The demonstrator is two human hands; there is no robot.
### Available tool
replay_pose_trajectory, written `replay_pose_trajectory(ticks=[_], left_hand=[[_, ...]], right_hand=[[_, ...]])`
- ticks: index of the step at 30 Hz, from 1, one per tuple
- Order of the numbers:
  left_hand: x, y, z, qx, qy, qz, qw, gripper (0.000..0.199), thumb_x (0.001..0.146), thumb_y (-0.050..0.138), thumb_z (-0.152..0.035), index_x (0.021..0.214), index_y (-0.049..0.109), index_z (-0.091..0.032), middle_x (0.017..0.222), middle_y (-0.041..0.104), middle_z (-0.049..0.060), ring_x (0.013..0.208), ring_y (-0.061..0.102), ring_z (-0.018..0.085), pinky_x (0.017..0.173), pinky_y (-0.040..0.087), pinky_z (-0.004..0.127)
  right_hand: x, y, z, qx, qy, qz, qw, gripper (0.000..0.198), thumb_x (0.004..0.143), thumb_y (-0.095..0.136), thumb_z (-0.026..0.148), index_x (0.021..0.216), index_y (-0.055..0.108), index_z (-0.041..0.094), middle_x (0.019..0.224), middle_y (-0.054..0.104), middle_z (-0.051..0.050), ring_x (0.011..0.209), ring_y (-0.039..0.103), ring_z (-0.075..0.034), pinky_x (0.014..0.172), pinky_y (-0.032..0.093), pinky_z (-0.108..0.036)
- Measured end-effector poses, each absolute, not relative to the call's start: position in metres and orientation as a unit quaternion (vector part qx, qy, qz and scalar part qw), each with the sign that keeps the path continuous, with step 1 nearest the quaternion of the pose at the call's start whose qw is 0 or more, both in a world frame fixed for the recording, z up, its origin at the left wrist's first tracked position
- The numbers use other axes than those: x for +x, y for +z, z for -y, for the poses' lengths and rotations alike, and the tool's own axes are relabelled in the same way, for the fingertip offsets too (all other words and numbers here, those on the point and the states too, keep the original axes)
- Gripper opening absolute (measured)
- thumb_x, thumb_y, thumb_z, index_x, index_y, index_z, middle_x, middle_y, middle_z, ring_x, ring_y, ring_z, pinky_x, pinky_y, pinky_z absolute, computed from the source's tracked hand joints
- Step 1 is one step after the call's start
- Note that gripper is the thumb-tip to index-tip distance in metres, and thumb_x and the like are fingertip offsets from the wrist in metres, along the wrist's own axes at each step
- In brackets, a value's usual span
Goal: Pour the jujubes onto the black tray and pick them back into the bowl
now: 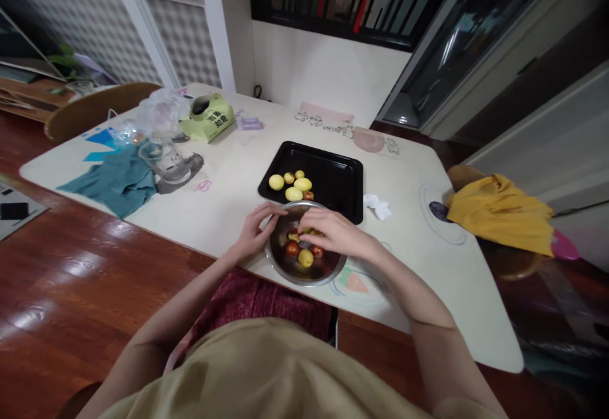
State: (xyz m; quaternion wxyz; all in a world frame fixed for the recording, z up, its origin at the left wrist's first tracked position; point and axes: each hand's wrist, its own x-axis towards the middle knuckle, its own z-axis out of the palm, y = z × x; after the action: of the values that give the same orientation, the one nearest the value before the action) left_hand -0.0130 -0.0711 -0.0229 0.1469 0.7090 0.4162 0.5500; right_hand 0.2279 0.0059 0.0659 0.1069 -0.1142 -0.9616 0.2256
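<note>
A metal bowl (343, 273) stands at the table's near edge, with red fruit (292, 249) and yellow-green fruit (306, 258) inside. My left hand (257, 232) is closed over the bowl's left rim. Inside the bowl, my right hand (328, 228) reaches down with curled fingers among the fruit; whatever its fingertips hold is hidden. Just behind the bowl lies a black tray (335, 174). On its left part rest several yellow fruits (302, 184) and a small red one (308, 195).
Right of the tray is a crumpled tissue (377, 206). To the left are a teal cloth (117, 181), a clear pitcher (164, 162), a clear plastic bag (162, 111) and a green tissue pack (209, 117). A yellow cloth (499, 216) hangs over a chair at the right.
</note>
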Motion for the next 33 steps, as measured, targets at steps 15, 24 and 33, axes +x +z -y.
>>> replay_pose_trajectory(ticks=[15,24,33], left_hand=[[-0.072,-0.014,-0.074,0.796,0.232,-0.555,0.066,0.06,0.095,0.066,-0.037,0.15,0.056,-0.016,0.143,0.064,0.018,0.13,0.065,0.034,0.115,0.052,0.051],[-0.052,-0.004,-0.087,0.806,0.141,-0.573,0.049,0.049,0.094,0.072,-0.035,0.139,0.067,-0.017,0.131,0.073,0.015,0.119,0.072,0.033,0.107,0.056,0.046],[-0.042,-0.006,-0.095,0.772,0.247,-0.582,0.066,0.027,0.082,0.076,-0.02,0.109,0.076,-0.016,0.107,0.077,0.011,0.095,0.075,0.026,0.089,0.061,0.036]], right_hand=[[0.215,0.021,-0.03,-0.125,0.199,0.965,0.119,0.015,0.101,0.07,0.029,0.111,0.075,0.019,0.122,0.075,-0.012,0.117,0.068,-0.028,0.108,0.051,-0.046],[0.215,0.022,-0.03,-0.125,0.191,0.966,0.125,0.014,0.103,0.068,0.027,0.111,0.075,0.019,0.122,0.075,-0.012,0.117,0.068,-0.028,0.109,0.051,-0.046],[0.231,0.032,-0.032,-0.119,0.208,0.954,0.181,0.018,0.108,0.059,0.029,0.112,0.074,0.019,0.122,0.075,-0.012,0.119,0.069,-0.027,0.105,0.052,-0.045]])
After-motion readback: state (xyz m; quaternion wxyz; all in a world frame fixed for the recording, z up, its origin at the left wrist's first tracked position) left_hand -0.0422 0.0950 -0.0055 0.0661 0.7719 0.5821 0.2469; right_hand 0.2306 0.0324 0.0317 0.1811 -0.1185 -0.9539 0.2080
